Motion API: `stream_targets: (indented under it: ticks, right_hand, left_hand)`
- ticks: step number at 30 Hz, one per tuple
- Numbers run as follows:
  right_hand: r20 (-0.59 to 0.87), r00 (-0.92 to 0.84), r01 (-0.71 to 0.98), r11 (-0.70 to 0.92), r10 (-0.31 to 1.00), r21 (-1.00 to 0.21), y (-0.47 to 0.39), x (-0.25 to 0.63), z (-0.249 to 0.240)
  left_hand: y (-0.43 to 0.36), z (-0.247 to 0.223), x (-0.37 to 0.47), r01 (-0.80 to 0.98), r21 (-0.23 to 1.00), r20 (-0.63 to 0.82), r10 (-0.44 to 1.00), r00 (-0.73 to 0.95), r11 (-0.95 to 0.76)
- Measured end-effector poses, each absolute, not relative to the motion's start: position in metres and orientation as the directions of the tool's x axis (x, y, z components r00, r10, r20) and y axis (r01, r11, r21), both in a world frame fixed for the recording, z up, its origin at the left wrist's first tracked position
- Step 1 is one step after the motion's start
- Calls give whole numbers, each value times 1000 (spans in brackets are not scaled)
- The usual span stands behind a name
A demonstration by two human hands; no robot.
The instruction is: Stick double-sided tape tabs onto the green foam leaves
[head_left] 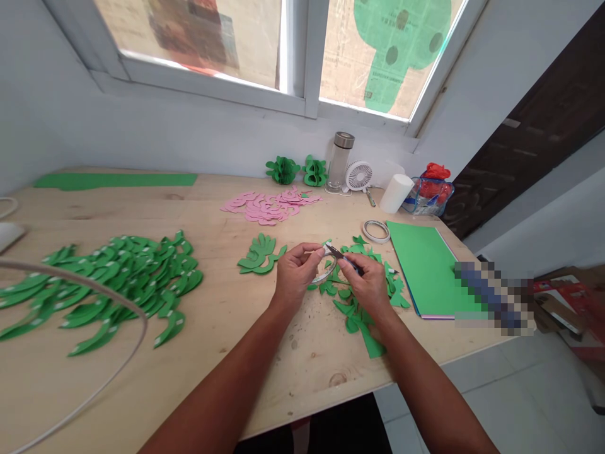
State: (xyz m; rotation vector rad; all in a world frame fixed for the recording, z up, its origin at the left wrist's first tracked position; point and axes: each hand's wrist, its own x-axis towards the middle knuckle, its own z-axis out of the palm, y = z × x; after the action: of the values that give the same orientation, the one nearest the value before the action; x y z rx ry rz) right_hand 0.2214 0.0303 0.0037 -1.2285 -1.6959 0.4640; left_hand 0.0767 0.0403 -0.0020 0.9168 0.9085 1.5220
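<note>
My left hand (299,272) is closed in a pinch on the white end of a tape. A roll of tape (325,276) shows as a pale ring below and between my hands. In my right hand (367,281) are dark scissors (336,253), their tips at the white tape end by my left fingertips. Green paper scraps (347,308) lie beneath and around my right hand. Left of my left hand is a small group of green leaf-shaped cutouts (259,255). My fingers partly hide the scissors' handles.
Many curved green pieces with white patches (127,271) are heaped at left. Pink cutouts (269,207) lie further back. Behind stand two green paper shapes (282,170), a bottle (340,161) and a fan (358,176). At right are another tape roll (377,221) and green sheets (428,268).
</note>
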Motion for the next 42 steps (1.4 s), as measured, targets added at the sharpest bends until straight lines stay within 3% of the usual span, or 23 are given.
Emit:
stream_targets:
  ticks: [14,21,25,33,42]
  right_hand:
    - [523,-15,602,425,852,-676,28,220,4]
    - [500,117,600,340,858,-724,30,225,4]
    - [502,87,627,344,861,-699,31,227,5]
    - [635,141,684,389,759,-617,29,230,9]
    - [699,239,682,396,674,-615,31,239,13]
  left_hand:
    - [39,1,77,-406,907,70,991,-114,-111]
    - [40,-1,77,-387,914,67,987,-143,-118]
    - [41,-1,76,-401,904,92,984,-155,-148]
    - [38,2,73,-330,921,180,978,-107,-206]
    - [35,4,88,-213,947,251,968,26,-240]
